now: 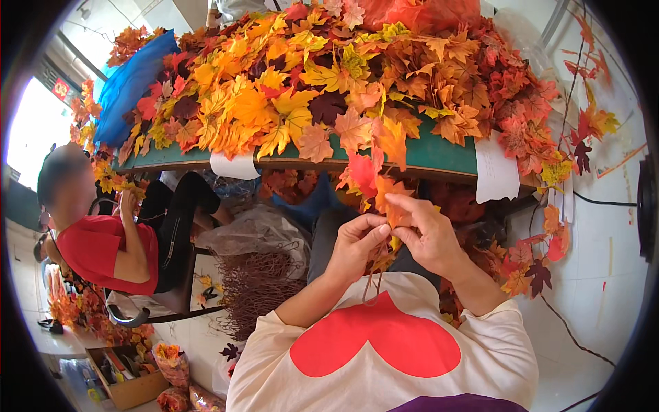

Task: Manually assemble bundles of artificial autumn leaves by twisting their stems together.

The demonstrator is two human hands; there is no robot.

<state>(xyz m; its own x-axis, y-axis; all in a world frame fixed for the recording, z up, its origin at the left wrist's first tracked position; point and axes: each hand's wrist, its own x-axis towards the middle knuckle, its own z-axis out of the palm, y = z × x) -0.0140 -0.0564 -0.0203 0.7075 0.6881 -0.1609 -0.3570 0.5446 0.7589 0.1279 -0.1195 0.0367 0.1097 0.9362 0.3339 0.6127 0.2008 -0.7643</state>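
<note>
Both hands meet in front of my chest, just off the near edge of the table. Thumb and fingers of my left hand [354,248] are closed on a garland of artificial maple leaves. My right hand [432,239] pinches the same garland at the base of an orange leaf [388,195]. A red leaf [362,170] and other orange leaves of this strand reach up to the table edge. Below my hands hangs a thin brown looped stem [373,292]. The exact spot between my fingertips is hidden.
A large heap of artificial leaves [274,89] covers the green table [288,161]. White papers [495,168] hang over its edge. Brown wire stems [254,292] lie in a bundle at my left. A person in red [103,247] sits further left. Leaf garland [539,257] and cables hang at the right.
</note>
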